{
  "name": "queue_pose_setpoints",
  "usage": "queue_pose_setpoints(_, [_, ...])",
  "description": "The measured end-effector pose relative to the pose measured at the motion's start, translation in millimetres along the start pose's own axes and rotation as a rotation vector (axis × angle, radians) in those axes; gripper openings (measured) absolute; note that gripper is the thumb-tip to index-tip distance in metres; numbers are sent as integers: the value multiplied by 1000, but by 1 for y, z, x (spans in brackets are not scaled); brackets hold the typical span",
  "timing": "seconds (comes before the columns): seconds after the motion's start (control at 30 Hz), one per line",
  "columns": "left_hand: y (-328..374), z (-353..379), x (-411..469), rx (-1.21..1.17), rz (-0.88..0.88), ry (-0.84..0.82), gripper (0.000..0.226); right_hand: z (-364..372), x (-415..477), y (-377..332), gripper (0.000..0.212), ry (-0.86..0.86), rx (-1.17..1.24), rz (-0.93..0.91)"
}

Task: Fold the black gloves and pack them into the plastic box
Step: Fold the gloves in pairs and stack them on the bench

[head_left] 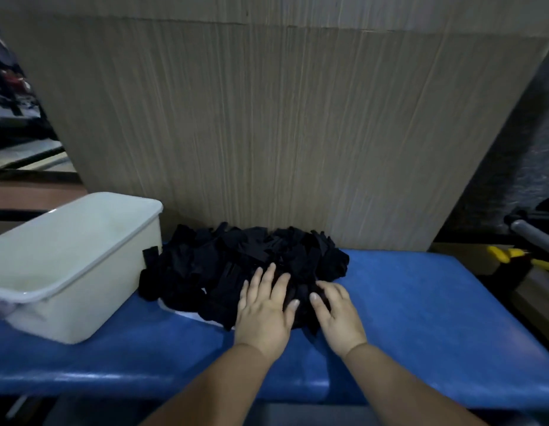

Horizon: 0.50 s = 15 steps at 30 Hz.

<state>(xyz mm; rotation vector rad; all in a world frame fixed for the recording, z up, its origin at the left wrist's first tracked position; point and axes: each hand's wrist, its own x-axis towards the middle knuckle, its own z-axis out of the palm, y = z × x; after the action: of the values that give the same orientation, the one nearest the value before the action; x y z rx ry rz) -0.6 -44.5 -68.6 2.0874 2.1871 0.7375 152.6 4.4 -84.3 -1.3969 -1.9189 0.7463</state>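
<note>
One off-white plastic box (82,302) sits far left on the table, open side up. It's got rounded corners, a thick rolled rim and smooth, slightly shiny walls. Behind it the room is dim and blurry, with some dark clutter I can't make out.

Right next to it, touching the box's right wall, is the heap of black gloves (224,262). They're matte, soft and all tangled, with flat finger strips sticking out in every direction. The pile backs up against a big upright cardboard sheet (267,118), which is tan with fine vertical ribbing and blocks pretty much everything behind the table. A sliver of something white (187,313) pokes out under the pile's near edge.

The left hand (264,312) lies palm down on the near right part of the heap, fingers straight and spread. The right hand (337,318) is just beside it on the same clump, thumb pointing toward the left hand. Its fingers are bent, with the tips sunk into the fabric, so I can't tell if it's really grabbing a glove or just pressing.

The table itself is a blue padded surface (420,302), smooth with a rounded front edge and a faint sheen.

Off the right end, well apart from the gloves, there's a grey tube (534,238) and a yellow-handled tool (506,255) in the shadows.
</note>
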Motion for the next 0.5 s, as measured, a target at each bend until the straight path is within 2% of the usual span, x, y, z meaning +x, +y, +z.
queue_pose_setpoints(0.13, [-5, -7, -15, 21, 43, -59, 53, -2, -20, -3, 41, -4, -17, 26])
queue_pose_setpoints(0.3, [-5, -13, -11, 29, 45, -115, 50, -7, -21, -3, 26, -35, 42, 127])
queue_pose_setpoints(0.37, [-5, -11, -8, 41, 25, -101, 50, -10, -17, 0, 17, -44, 141, 146])
queue_pose_setpoints(0.5, [2, -6, -4, 53, -29, -29, 49, -23, -14, 12, 15, -21, 256, 171])
